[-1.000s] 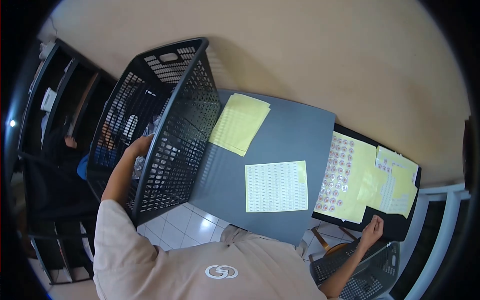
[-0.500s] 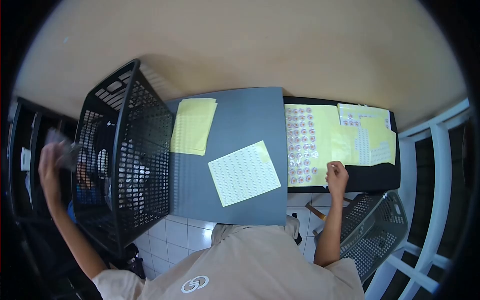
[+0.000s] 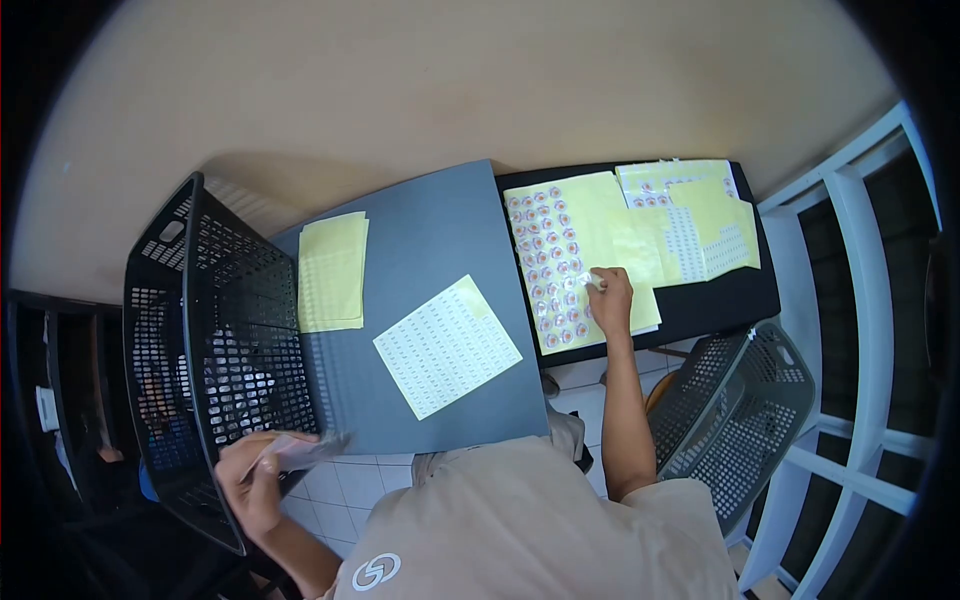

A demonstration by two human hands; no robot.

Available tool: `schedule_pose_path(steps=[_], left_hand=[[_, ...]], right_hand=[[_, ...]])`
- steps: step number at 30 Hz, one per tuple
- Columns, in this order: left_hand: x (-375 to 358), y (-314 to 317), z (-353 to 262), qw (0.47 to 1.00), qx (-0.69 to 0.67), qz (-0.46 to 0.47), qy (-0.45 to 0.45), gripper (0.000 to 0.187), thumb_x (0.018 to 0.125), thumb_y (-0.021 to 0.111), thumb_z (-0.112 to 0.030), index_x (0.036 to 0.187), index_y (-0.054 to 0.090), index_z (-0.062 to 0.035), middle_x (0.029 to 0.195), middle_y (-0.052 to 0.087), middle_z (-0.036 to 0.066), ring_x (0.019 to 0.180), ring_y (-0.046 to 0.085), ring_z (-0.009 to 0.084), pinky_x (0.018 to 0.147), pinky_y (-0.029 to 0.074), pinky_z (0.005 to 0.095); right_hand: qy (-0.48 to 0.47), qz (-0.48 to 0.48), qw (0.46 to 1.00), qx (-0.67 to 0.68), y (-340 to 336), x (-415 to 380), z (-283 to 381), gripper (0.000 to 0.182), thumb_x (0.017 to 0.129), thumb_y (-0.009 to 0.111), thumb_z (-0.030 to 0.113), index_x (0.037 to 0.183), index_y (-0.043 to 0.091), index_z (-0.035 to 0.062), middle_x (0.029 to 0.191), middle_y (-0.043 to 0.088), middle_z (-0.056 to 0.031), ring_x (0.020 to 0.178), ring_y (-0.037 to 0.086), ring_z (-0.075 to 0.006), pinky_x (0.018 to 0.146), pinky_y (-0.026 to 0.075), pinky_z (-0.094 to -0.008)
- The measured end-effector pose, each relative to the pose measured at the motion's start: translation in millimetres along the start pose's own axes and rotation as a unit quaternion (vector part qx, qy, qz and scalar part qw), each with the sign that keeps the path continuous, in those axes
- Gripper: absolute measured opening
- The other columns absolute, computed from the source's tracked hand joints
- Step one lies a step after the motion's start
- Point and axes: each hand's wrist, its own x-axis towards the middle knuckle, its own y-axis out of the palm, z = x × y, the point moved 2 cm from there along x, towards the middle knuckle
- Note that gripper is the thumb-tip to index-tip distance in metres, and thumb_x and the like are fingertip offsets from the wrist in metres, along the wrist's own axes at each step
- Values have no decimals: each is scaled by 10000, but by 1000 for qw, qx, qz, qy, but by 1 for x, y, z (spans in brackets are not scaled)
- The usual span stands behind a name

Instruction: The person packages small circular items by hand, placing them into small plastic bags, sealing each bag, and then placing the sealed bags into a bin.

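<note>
My left hand (image 3: 252, 480) is closed on a small clear packet (image 3: 298, 453), blurred by motion, near the front edge of the grey table. My right hand (image 3: 612, 296) rests at the yellow sheet of round stickers (image 3: 548, 260), fingertips pinched at the sticker column's right side; whether a sticker is between them is too small to tell. A white label sheet (image 3: 447, 348) with rows of small print lies tilted on the grey table. Behind it on the left is a stack of yellow sheets (image 3: 332, 270).
A large dark basket (image 3: 190, 330) holding packets stands left of the grey table (image 3: 420, 230). More label sheets (image 3: 700, 235) lie on the black table (image 3: 760, 290). A grey basket (image 3: 745, 400) stands below at right, beside a white frame (image 3: 860, 280).
My left hand has come from beyond the dark basket to its near right side with the packet. My right hand has moved onto the round stickers. The view has shifted.
</note>
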Motion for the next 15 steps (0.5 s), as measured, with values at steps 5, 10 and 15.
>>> schedule_pose_path(steps=[5,10,15], left_hand=[[-8,61,69,966,-202,-124,-108,217,903,600,-146,899,659,62,807,621,33,705,494,64,616,359,229],[16,124,67,947,-280,-26,-157,231,940,571,-160,931,660,54,798,656,75,719,567,102,664,425,244],[24,147,76,946,-273,43,-168,254,957,551,-173,936,662,54,787,686,115,721,630,143,687,483,275]], right_hand=[[83,0,994,75,-23,-12,9,253,726,697,12,976,671,-8,889,607,-161,783,617,-292,740,497,-391],[48,-16,998,-48,-34,-47,26,260,706,749,46,942,669,-29,886,607,-157,820,603,-306,762,482,-398],[85,-9,995,-49,-28,-68,30,314,717,754,59,1007,663,-18,997,553,-140,961,515,-331,866,428,-417]])
